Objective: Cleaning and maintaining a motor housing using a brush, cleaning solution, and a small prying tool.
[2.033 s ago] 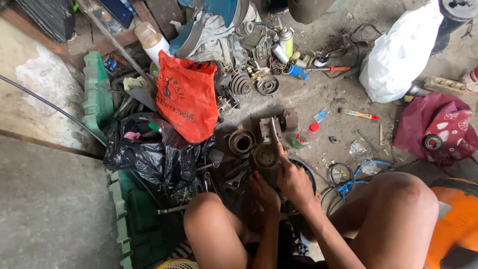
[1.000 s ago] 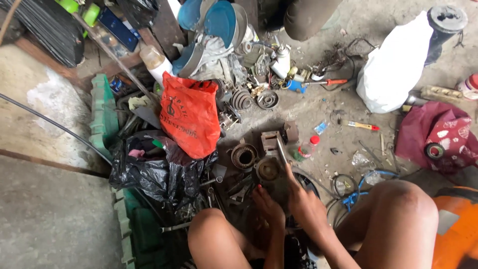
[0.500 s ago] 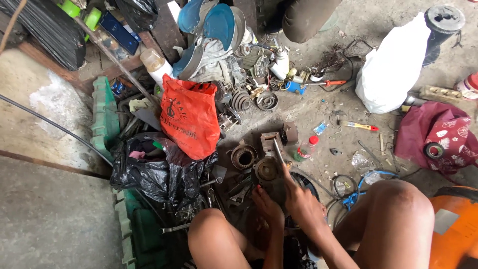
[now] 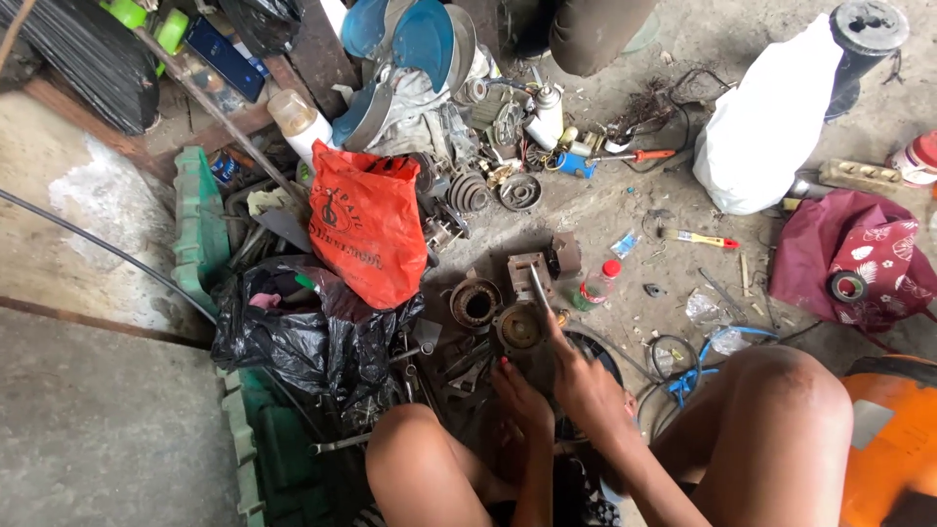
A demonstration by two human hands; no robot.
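I sit on the ground with both knees up. My right hand point(image 4: 586, 383) grips a slim metal tool point(image 4: 540, 291) whose shaft points up and away, its lower end at a round rusty metal part point(image 4: 520, 329) on the floor. My left hand point(image 4: 520, 398) is just below that round part, fingers curled against its near edge. A second ring-shaped metal housing point(image 4: 475, 303) lies just left of it, and a square rusty block point(image 4: 527, 268) stands behind.
An orange plastic bag point(image 4: 363, 226) and a black bag point(image 4: 293, 337) lie left, beside green crates point(image 4: 200, 229). Blue fan parts point(image 4: 400, 39), gears and screwdrivers point(image 4: 699, 238) are scattered ahead. A white sack point(image 4: 766, 127), a maroon cloth point(image 4: 859, 259) and an orange object point(image 4: 893, 449) are at right.
The view has shifted slightly lower and closer. My right hand has lifted off the round part and now holds the thin tool over it; the left hand stays put.
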